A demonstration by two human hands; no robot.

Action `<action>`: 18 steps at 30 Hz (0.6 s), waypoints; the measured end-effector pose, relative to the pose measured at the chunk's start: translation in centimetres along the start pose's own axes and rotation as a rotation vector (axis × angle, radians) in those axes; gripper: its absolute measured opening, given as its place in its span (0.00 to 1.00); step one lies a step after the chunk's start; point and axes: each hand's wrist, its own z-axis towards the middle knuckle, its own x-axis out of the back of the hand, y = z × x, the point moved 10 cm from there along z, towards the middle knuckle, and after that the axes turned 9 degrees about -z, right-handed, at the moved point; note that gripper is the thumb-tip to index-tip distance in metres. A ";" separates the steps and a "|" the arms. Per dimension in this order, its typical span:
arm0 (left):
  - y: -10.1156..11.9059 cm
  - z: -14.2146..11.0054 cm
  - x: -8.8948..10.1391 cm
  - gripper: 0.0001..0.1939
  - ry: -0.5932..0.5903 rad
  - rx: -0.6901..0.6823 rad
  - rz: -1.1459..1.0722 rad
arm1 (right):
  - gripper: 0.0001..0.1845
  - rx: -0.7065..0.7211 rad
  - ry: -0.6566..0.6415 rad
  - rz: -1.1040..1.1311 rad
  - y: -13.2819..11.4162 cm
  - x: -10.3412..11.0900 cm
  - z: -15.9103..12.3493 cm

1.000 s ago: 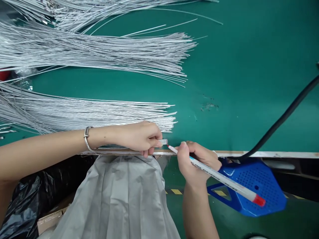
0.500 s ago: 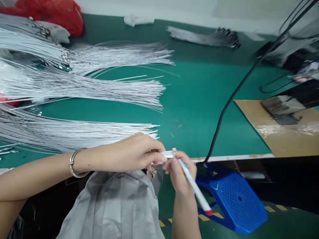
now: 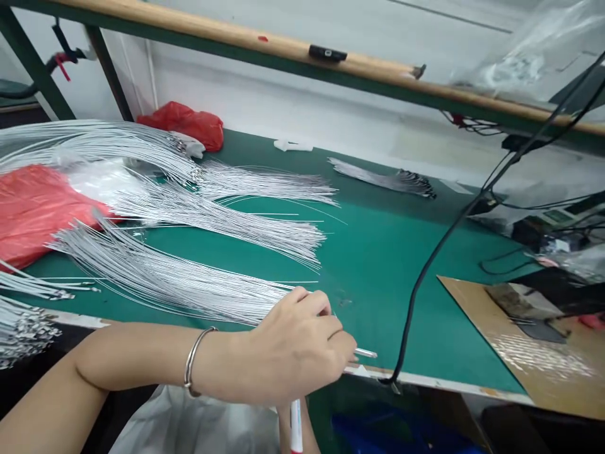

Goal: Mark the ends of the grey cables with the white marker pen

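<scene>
The white wire ends (image 3: 367, 353) poked out past the fingers of your left hand (image 3: 293, 350), just above the front edge of the desk (image 3: 378, 271). That hand was closed, fingers curled under, apparently around the small bunch. It covered your right hand, of which only the right forearm (image 3: 309, 435) showed below, so I cannot tell how far its fingers were open or what they gripped. The pen (image 3: 295, 427) stood nearly upright beside that forearm, red end down, its upper part hidden. You seemed to be at the step of gathering or regripping the bunch; the next move, I judge, called for keeping the tips together and the pen clear of them. A second earlier, the pen's red tip had met the wire ends in plain sight; by now your left hand had swung across, knuckles up, and masked that meeting. Beyond, the near wire bundle (image 3: 203, 284) and the middle wire bundle (image 3: 255, 230) lay on the desk as before, while the raised view had brought in the wooden shelf rail (image 3: 227, 31).
</scene>
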 end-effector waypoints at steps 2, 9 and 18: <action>-0.1 -0.1 0.4 0.08 0.016 0.007 -0.037 | 0.06 0.041 0.009 -0.031 -0.8 -0.4 0.1; -2.2 -1.8 2.5 0.25 0.055 0.099 -0.163 | 0.11 0.144 0.236 0.154 -3.7 -2.8 -1.3; -11.6 -11.1 1.7 0.15 -0.465 0.546 -0.419 | 0.12 -0.022 0.354 0.545 -2.2 0.4 0.2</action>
